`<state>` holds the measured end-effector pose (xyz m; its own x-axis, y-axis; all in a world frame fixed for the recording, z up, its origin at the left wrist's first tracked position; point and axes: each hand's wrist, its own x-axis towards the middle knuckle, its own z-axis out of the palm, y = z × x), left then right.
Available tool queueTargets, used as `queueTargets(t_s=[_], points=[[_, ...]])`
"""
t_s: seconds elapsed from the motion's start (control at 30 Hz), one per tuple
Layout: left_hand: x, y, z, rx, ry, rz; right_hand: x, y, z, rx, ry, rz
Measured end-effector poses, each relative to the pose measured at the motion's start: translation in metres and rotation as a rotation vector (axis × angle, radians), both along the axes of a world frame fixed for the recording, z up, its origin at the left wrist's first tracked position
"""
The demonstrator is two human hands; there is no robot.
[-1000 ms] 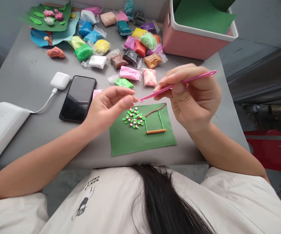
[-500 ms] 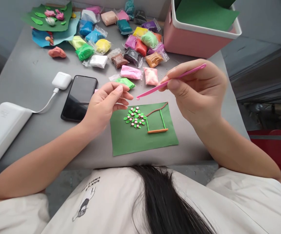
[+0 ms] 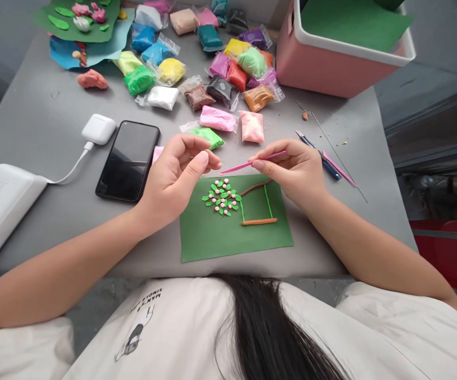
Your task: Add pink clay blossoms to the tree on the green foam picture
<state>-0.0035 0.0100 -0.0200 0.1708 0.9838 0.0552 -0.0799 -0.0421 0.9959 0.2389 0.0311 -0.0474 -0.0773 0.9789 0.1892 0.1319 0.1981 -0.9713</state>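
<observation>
The right hand (image 3: 297,171) grips a slender pink plastic tool (image 3: 236,168) between thumb and fingers, its tip near the fingertips of the left hand (image 3: 173,182). The left hand is loosely curled; whether it holds anything cannot be told. Below both hands lies a rectangular green paper sheet (image 3: 236,247), bearing a cluster of green leaves with pale pink balls (image 3: 223,198) and an orange-brown bar (image 3: 259,221). A black rectangular smartphone (image 3: 127,161) lies just left of the left hand.
</observation>
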Motion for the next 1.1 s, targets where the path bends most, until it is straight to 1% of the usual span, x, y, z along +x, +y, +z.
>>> queueTargets(t_s=[0.27,0.43,0.6,0.87,1.1], points=[[-0.001,-0.002,-0.011,0.048,0.164,-0.063,0.000,0.000,-0.004,-0.041,-0.009,0.026],[-0.003,-0.004,-0.017,0.076,0.214,-0.092,0.002,0.000,-0.008,-0.058,0.005,0.047],[-0.005,-0.004,-0.022,0.092,0.285,-0.140,0.003,0.001,-0.008,-0.077,0.012,0.038],[-0.005,-0.005,-0.023,0.082,0.384,-0.161,0.004,0.001,-0.006,-0.107,-0.029,0.031],[-0.004,-0.005,-0.022,0.073,0.406,-0.180,0.003,0.002,-0.007,-0.098,-0.007,0.043]])
